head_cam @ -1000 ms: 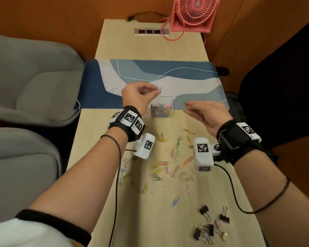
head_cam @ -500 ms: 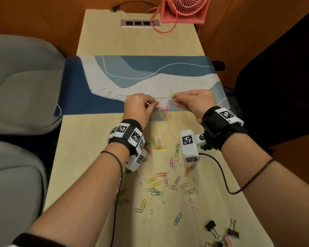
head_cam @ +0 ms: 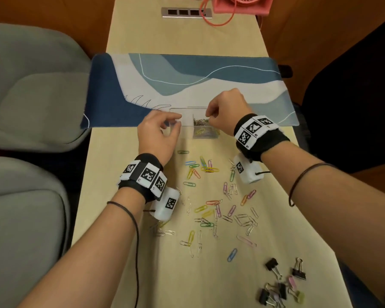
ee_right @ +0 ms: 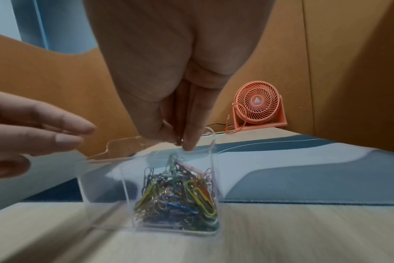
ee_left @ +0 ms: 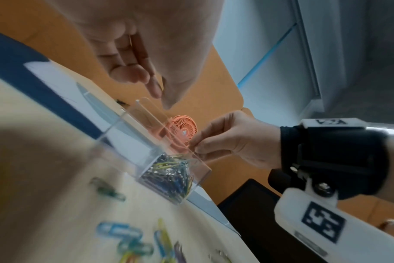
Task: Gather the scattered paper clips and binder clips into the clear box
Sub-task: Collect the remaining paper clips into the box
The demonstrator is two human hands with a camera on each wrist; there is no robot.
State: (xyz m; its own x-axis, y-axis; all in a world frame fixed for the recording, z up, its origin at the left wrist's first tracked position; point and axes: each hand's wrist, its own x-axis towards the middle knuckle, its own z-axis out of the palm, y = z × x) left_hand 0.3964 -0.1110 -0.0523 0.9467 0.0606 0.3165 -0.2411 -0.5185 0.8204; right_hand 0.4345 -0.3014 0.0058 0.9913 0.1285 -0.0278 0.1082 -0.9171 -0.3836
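Right fingers (ee_right: 189, 140): thumb and forefinger pressed tip to tip just above the rim of the clear box (head_cam: 188, 124), directly over its right compartment. Something thin and metallic shows between the tips in the right wrist view; we take it for a paper clip, though blur keeps us from being sure.

Left fingers (ee_right: 63, 132): extended and loosely spread, holding nothing, hovering beside the box's left compartment, which looks empty. We see no contact with the wall.

The right compartment holds a heap of mixed coloured clips (ee_right: 180, 194), piled nearly to the rim.

Risks from here:
- With the heap this high, a released clip could land on the pile, slide and tip over the wall onto the table (head_cam: 142, 252).
- The box is light and unbraced; a nudge from the right hand (head_cam: 225, 114) at the rim could shift or tip it.

Pose: right hand knuckles up, fingers pointing down into the box, wrist raised above the table. Left hand (head_cam: 158, 134) lower and nearer us, palm turned toward the box.

Remaining: many paper clips (head_cam: 218, 210) scattered on the table near us; binder clips (head_cam: 280, 285) clustered at the near right corner, well apart from the box.
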